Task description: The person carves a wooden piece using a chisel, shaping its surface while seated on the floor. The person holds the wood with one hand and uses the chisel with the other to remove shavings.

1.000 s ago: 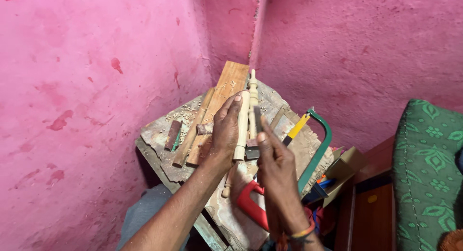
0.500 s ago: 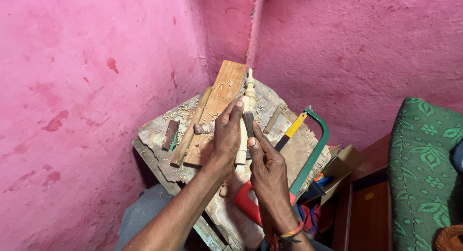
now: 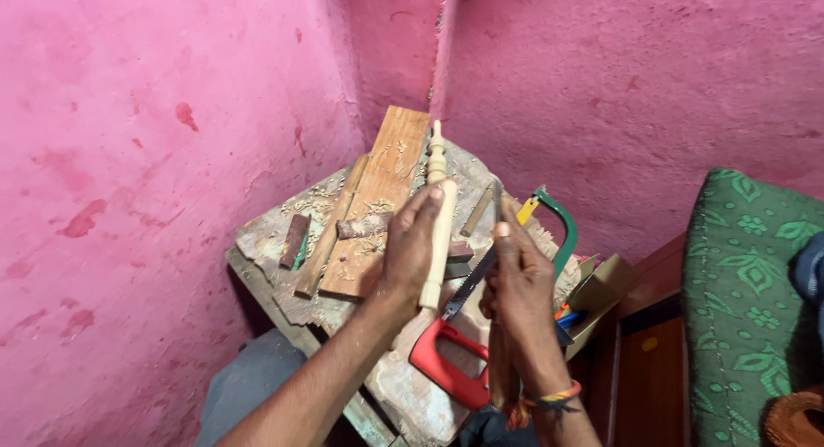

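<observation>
Head view.

Item: spindle (image 3: 440,232), pale turned wood, long and slim. The upper end carries beads and a small knob; the lower shaft is plain and round. It stands near upright over the middle of the tabletop (image 3: 266,241), its foot close to the red handle of a saw (image 3: 451,361).

Left hand (image 3: 410,249): closed around the spindle's mid shaft, fingers wrapped, holding it steady.

Right hand (image 3: 515,284): closed on a thin dark tool (image 3: 498,198), a file or chisel by its look, which I cannot tell apart; its tip points up beside the spindle, just apart from the wood.

State of work, as I judge it: the turning is shaped and clean, with no bark or rough faces left. Shavings lie across the tabletop, so much cutting seems done. What remains looks like fine trimming or smoothing; the tool is not yet on the wood.

Also present: a plank (image 3: 378,206) lying along the tabletop, a rod (image 3: 330,228) beside it, a small dark block (image 3: 294,239), a green-framed hacksaw (image 3: 554,228) at the right edge, a cardboard box (image 3: 605,284), pink walls, a green patterned cushion (image 3: 755,267).
</observation>
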